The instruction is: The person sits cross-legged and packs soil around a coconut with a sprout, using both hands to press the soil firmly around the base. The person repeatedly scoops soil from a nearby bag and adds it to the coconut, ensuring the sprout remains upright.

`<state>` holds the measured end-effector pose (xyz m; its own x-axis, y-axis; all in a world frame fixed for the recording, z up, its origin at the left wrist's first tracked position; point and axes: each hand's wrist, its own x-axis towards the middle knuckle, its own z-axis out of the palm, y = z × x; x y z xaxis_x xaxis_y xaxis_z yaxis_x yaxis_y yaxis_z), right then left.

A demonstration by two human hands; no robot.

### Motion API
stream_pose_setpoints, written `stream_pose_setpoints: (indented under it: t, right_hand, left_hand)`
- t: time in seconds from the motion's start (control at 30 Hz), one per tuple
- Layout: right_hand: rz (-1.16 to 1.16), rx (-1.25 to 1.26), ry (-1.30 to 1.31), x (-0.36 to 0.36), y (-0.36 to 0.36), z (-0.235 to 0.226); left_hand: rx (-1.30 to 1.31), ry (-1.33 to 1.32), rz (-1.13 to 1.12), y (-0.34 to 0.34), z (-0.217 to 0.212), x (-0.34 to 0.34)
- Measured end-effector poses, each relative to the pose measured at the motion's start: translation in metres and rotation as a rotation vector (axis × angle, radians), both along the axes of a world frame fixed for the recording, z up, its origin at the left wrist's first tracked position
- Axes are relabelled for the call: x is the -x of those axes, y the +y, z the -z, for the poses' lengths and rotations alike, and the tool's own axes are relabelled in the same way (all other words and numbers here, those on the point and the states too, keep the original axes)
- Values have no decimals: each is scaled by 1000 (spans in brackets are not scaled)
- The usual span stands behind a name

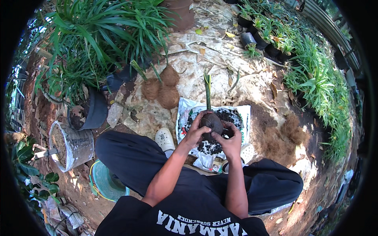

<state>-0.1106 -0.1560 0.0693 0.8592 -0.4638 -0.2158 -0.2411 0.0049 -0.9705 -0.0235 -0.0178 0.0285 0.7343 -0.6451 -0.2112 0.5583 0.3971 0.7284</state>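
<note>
A dark brown sprouted coconut (211, 121) with its husk fibre off is held between both my hands, its green shoot (208, 92) pointing away from me. My left hand (197, 131) wraps its left side, thumb across the near face. My right hand (230, 139) grips the lower right side, thumb pressed to the shell. Under the coconut lies a white plastic sack (246, 118) bearing dark soil mixed with white bits (210, 148). Farther left sit three fibrous brown coconuts (168, 97), with cut green shoots rising from at least two.
Loose brown coconut fibre (283, 137) is heaped to the right. On the left stand a green bucket (108, 183), a pale container of brown granular material (73, 145) and a black planter (92, 110). Leafy plants (98, 35) crowd the far left; potted plants (311, 74) line the right.
</note>
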Motion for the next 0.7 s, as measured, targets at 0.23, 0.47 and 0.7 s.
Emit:
stream_pose_setpoints:
  t: [0.23, 0.47, 0.7]
  right_hand:
    - [-27, -33, 6, 0, -8, -11]
    - [-74, -93, 43, -4, -5, -17]
    - [-32, -146, 9, 2, -10, -3]
  left_hand:
    - [-20, -59, -6, -5, 1, 0]
    - [-24, -1, -52, -1, -4, -1]
    - [-11, 40, 11, 0, -5, 1]
